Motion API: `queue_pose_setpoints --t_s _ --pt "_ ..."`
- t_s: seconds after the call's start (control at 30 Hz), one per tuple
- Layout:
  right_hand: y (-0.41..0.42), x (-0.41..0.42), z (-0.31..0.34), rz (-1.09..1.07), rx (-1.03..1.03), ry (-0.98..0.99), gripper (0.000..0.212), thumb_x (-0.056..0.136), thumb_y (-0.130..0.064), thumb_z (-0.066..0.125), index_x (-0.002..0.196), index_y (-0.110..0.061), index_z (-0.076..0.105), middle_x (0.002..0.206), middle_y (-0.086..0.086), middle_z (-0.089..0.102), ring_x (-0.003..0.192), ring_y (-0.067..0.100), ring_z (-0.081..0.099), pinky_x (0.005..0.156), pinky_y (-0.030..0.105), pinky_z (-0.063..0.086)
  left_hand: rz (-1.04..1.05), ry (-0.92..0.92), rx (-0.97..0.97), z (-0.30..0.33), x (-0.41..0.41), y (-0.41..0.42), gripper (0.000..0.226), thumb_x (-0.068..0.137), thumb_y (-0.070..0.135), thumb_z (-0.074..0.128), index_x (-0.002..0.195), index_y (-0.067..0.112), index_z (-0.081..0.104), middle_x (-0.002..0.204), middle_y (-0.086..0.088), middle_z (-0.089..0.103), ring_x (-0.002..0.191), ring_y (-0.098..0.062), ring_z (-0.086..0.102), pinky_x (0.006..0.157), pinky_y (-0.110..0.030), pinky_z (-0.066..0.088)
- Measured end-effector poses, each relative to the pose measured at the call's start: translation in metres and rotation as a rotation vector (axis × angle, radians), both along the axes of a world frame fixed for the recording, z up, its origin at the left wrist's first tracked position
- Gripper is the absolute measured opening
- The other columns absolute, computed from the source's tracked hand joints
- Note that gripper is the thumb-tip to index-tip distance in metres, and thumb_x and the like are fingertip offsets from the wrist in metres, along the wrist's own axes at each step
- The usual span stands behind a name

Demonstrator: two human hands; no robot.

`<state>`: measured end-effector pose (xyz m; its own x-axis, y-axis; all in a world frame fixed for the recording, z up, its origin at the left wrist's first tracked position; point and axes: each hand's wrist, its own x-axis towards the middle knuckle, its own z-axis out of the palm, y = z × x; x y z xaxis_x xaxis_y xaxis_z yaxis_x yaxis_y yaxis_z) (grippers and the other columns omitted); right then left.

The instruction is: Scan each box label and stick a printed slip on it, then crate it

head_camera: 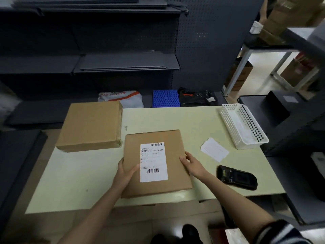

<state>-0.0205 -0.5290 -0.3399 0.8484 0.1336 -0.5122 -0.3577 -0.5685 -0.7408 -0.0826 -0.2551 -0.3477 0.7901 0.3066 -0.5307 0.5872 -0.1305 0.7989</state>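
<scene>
Head view: both hands, left point(125, 170) and right point(192, 164), clasp the box point(156, 162) by its sides on the table point(193, 124). Scanner point(236, 177) and slips point(214, 151) lie untouched; scanning, sticking and crating seem still ahead.

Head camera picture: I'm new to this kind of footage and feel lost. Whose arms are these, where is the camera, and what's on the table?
There is no machine here. A person wears the camera on their head, looking down at their own arms. The left hand and right hand grip the sides of a labelled box on the table. A plain box sits behind it to the left. To the right lie white slips, a black scanner and a white basket.
</scene>
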Motion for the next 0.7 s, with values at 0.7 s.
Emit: queue_pose_setpoints --t_s 0.7 --pt "-0.1 -0.013 -0.006 0.032 -0.191 -0.263 0.042 0.098 -0.039 0.05 0.136 -0.022 0.048 0.128 -0.012 0.045 0.113 0.008 0.049 0.097 0.027 0.037 -0.008 -0.148 -0.124 0.027 0.01 -0.046 0.073 0.087 0.025 0.067 0.143 0.041 0.024 0.127 -0.011 0.055 0.101 -0.024 0.062 0.078 -0.034 0.051"
